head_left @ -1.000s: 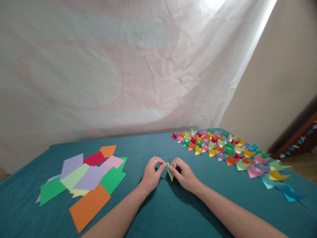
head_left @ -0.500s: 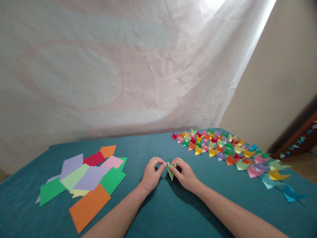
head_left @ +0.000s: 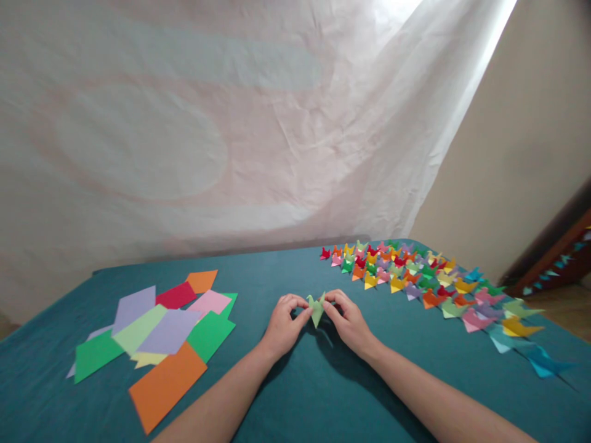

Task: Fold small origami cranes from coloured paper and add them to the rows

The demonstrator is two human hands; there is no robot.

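Observation:
A small light-green origami crane (head_left: 316,310) is held between my two hands above the middle of the table, its pointed wing hanging down. My left hand (head_left: 287,323) pinches its left end, by the bent head and neck, between thumb and forefinger. At the other end, my right hand (head_left: 345,319) closes thumb and fingertips on the upright tail. The crane's far side is hidden from me.
Loose paper sheets in several colours, an orange sheet (head_left: 167,387) nearest, overlap on the left of the teal-covered table (head_left: 286,403). Rows of folded cranes, including a blue crane (head_left: 545,362), stand on the right. A pale sheet of cloth (head_left: 258,135) hangs behind.
The crane has turned so its side faces me, with head and tail now showing. My right hand has shifted its grip to the tail; my left hand stays nearly in place.

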